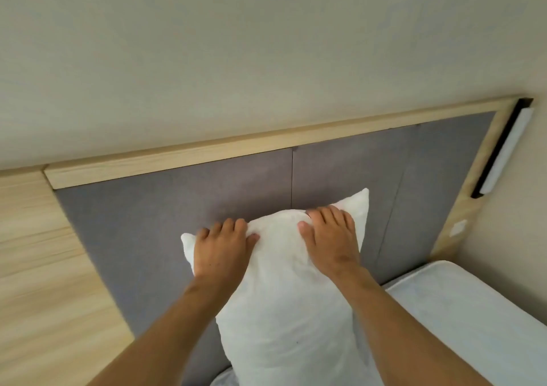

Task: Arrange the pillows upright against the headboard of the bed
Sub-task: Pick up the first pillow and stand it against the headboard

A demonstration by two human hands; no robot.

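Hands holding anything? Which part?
Both hands grip the white pillow at its top edge: left hand near one upper corner, right hand near the other.

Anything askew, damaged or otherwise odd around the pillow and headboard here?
Nothing stands out. The white pillow stands on end against the grey headboard, held near its top by the left hand and right hand. The mattress looks bare.
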